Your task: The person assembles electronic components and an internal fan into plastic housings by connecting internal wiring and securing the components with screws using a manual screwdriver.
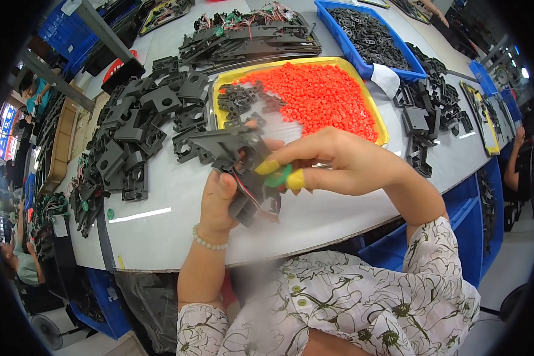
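Observation:
My left hand (216, 199) grips a dark grey plastic housing (224, 144) with a round opening, held up over the near part of the white table (154, 228). Between finger and thumb, both in yellow finger covers, my right hand (345, 161) pinches a small green circuit board (278, 177) against the housing's side. Thin red, black and white wires (248, 188) run along the housing below the board. Motion blurs the housing's lower end, and the left fingers behind it are mostly hidden.
Beyond my hands stands a yellow-rimmed tray (381, 123) of small orange-red parts (320, 95) and black parts (237, 98). Housings (127, 121) are heaped at left, more black parts (427, 113) at right. A blue bin (418, 75) and long wired strips (249, 44) lie farther back.

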Available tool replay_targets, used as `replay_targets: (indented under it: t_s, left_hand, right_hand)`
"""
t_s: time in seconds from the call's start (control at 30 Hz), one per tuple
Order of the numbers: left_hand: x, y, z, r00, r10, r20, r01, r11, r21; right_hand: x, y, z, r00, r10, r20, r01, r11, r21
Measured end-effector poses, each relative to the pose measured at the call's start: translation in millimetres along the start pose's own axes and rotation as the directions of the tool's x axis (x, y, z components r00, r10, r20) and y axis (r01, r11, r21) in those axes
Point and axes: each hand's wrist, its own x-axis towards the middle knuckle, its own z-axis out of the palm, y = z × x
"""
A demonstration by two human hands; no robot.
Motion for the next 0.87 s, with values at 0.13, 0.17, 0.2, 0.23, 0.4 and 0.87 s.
replay_targets:
  t_s: [0.13, 0.17, 0.2, 0.23, 0.4, 0.87]
  left_hand:
    - [-1.3, 1.5, 8.9, 0.998, -0.064, -0.009, 0.065, 0.969, 0.24]
    - [-2.7, 1.9, 8.3, 0.997, -0.072, -0.021, 0.075, 0.966, 0.247]
    - [-4.4, 2.0, 6.9, 0.996, -0.08, -0.034, 0.086, 0.963, 0.255]
    - [-8.0, 0.5, -1.7, 0.994, -0.102, -0.049, 0.111, 0.965, 0.238]
    - [-8.6, -0.9, -12.3, 0.992, -0.109, 0.069, 0.107, 0.994, 0.031]
    - [-5.0, -6.8, -0.2, 0.996, -0.014, -0.089, 0.034, 0.972, 0.233]
  right_hand:
    - [13.2, 3.3, 7.0, 0.991, -0.122, -0.056, 0.109, 0.976, -0.189]
    - [15.7, 1.0, 10.5, 0.989, -0.106, -0.108, 0.083, 0.977, -0.195]
    - [16.9, -0.7, 13.3, 0.983, -0.09, -0.159, 0.057, 0.978, -0.2]
    - [16.8, -1.8, 15.7, 0.983, -0.09, -0.158, 0.058, 0.978, -0.2]
    - [16.0, 7.3, 22.9, 0.916, -0.159, -0.369, 0.087, 0.975, -0.205]
    - [19.5, 21.6, 30.4, 0.764, -0.503, -0.405, 0.191, 0.775, -0.602]
